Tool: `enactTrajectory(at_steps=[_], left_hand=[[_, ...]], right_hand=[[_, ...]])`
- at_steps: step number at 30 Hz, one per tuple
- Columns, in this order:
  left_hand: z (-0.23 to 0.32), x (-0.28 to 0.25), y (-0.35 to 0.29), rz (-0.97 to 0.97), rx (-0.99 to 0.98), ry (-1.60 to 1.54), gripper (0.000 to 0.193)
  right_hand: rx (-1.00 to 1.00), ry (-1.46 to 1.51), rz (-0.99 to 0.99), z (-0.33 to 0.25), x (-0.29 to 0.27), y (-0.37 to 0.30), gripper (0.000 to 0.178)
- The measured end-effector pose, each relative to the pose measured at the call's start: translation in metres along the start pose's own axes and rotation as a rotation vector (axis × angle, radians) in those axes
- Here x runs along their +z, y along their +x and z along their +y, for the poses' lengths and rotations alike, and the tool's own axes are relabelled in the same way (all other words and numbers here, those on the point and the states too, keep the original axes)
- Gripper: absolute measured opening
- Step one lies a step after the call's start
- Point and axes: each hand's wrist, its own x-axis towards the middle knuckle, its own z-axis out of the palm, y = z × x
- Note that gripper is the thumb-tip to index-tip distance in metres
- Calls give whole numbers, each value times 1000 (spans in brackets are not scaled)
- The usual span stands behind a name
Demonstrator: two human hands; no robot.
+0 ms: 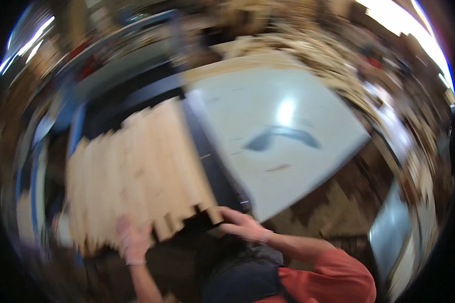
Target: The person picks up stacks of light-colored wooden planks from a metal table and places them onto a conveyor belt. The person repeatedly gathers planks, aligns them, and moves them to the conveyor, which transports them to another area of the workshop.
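From my remote seat, the head view is badly smeared by motion, so I read only the large shapes. Both of my hands sit at the near edge of a bundle of pale wooden slats [136, 171], a flat row of boards laid side by side with their near ends stepped unevenly. The slats lie ahead of and above the hands in the picture, their long axis running away from me and leaning slightly to the right.

My left hand [133, 241] is under the left part of the near edge, fingers up against the board ends; it looks closed around them, though the blur keeps me from telling how firmly. My right hand [243, 224] reaches in from the right, in an orange sleeve [333, 272], and touches the near right corner of the bundle with fingers loosely spread rather than pinching. The left hand sits more squarely under the load; the right is only at its corner.

Just right of the slats runs a dark strip [215, 166], and beyond it a pale grey bench [298, 166] with a dark smudge on its top. Behind the bench, heaps of light wood scraps [308, 48] lie well apart from my hands.
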Motion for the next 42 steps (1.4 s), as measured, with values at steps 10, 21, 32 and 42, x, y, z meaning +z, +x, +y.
enactTrajectory(at_steps=[10, 21, 32, 42], left_hand=[[98, -34, -310, 291, -1333, -1090, 46], [207, 94, -696, 387, -2500, -1256, 52], [92, -6, -873, 150, -2180, -630, 13], [91, 42, -943, 310, -2280, -890, 35]], right_hand=[[671, -98, -487, 110, 30, -10, 58], [604, -451, -788, 138, 289, 53, 51], [697, -1085, -1258, 258, 526, -68, 26], [-762, -1495, -2144, 379, 637, -35, 20]])
